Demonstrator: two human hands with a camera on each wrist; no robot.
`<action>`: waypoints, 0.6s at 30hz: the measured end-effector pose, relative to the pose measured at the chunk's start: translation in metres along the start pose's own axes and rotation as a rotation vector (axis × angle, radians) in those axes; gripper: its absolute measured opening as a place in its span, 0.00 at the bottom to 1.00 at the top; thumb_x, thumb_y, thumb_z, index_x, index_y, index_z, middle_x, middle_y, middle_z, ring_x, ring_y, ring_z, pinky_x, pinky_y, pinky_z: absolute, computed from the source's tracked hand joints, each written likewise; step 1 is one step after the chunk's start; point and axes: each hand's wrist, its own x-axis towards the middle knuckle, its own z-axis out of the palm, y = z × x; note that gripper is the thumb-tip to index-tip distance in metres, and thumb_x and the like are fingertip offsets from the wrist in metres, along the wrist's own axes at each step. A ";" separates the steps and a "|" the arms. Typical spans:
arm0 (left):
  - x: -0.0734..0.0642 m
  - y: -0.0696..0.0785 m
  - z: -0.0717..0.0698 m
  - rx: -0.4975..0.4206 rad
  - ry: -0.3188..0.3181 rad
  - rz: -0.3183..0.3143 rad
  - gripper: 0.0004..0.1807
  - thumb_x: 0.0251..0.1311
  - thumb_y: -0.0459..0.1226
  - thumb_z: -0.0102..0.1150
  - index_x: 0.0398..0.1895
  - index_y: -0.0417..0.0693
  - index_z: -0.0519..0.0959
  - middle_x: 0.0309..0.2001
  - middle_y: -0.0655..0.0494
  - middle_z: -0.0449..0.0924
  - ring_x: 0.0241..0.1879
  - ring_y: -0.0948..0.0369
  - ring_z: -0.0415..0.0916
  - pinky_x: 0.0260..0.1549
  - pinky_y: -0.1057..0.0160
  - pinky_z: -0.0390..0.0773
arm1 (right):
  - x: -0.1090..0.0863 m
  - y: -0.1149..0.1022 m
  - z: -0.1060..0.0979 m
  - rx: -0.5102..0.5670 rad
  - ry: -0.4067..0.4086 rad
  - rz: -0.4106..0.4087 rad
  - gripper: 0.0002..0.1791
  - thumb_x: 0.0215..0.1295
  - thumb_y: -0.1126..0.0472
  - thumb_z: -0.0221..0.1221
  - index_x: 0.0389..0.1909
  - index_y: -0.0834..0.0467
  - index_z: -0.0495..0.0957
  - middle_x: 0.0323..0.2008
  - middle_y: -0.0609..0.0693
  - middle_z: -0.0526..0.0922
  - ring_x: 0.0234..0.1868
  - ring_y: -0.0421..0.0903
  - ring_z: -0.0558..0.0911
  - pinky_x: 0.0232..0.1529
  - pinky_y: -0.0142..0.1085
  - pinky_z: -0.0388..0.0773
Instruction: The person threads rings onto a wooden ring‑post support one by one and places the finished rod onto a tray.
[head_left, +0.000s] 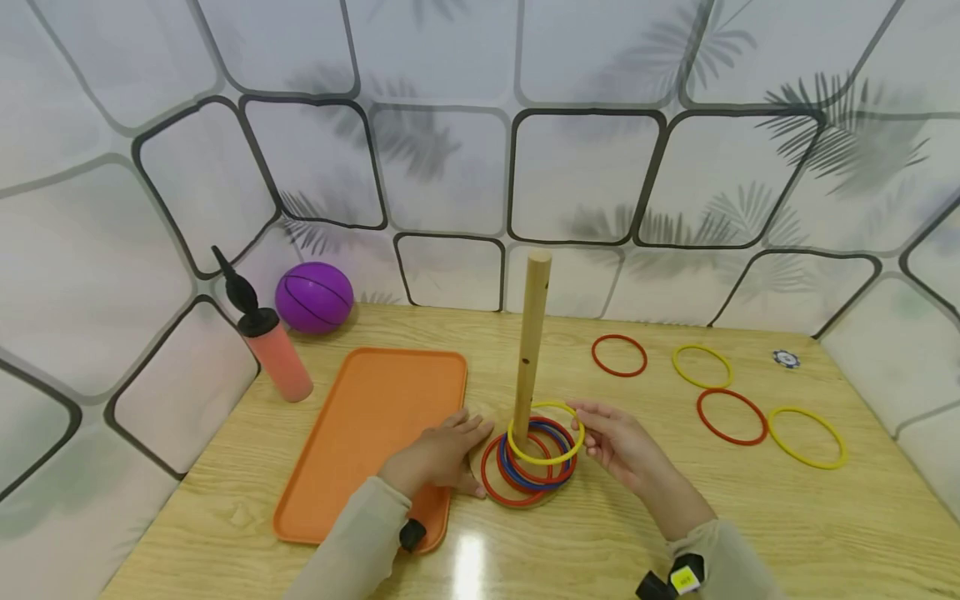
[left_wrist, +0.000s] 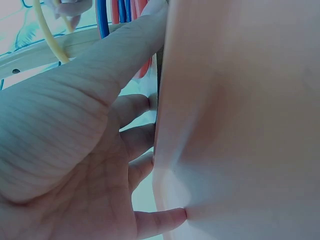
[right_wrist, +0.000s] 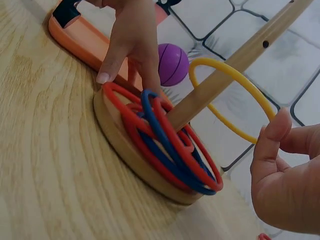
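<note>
A round wooden base [right_wrist: 107,117] carries an upright wooden pole [head_left: 533,333]. Several red and blue rings [right_wrist: 165,135] lie stacked and tilted around the pole's foot. My right hand [head_left: 622,446] pinches a yellow ring [right_wrist: 240,77] between thumb and fingers; the ring encircles the pole, raised above the stack. On the opposite side, my left hand [head_left: 442,454] rests with fingers spread at the base's edge, its thumb [right_wrist: 103,77] touching the rim near a red ring. Part of this hand lies over the orange tray [head_left: 375,417], and its little finger meets the tray in the left wrist view.
Two red rings [head_left: 618,374] [head_left: 731,442] and two yellow rings [head_left: 702,347] [head_left: 808,465] lie flat on the right of the table. Beyond them sits a poker chip [head_left: 786,358]. A pink hand pump [head_left: 279,362] and a purple ball [head_left: 314,297] stand at the back left, before the patterned wall.
</note>
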 end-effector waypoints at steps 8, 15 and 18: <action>0.001 -0.001 0.000 0.018 0.004 0.008 0.54 0.44 0.54 0.71 0.74 0.51 0.56 0.72 0.51 0.54 0.73 0.50 0.42 0.60 0.38 0.57 | 0.003 0.017 -0.008 -0.036 0.032 0.048 0.18 0.71 0.63 0.49 0.58 0.68 0.67 0.28 0.44 0.78 0.21 0.32 0.71 0.22 0.21 0.72; 0.002 -0.001 0.001 0.033 -0.001 0.009 0.54 0.44 0.54 0.71 0.74 0.52 0.55 0.73 0.51 0.53 0.73 0.50 0.42 0.60 0.39 0.59 | -0.001 0.025 -0.021 -0.036 0.010 0.067 0.15 0.71 0.63 0.51 0.55 0.64 0.71 0.31 0.44 0.79 0.23 0.33 0.73 0.24 0.22 0.73; 0.002 -0.001 0.000 0.029 -0.006 0.007 0.54 0.44 0.54 0.71 0.74 0.51 0.55 0.73 0.51 0.53 0.73 0.50 0.42 0.60 0.38 0.58 | -0.005 0.024 -0.030 -0.022 -0.007 0.066 0.13 0.71 0.63 0.50 0.52 0.63 0.73 0.32 0.44 0.80 0.24 0.33 0.73 0.25 0.23 0.74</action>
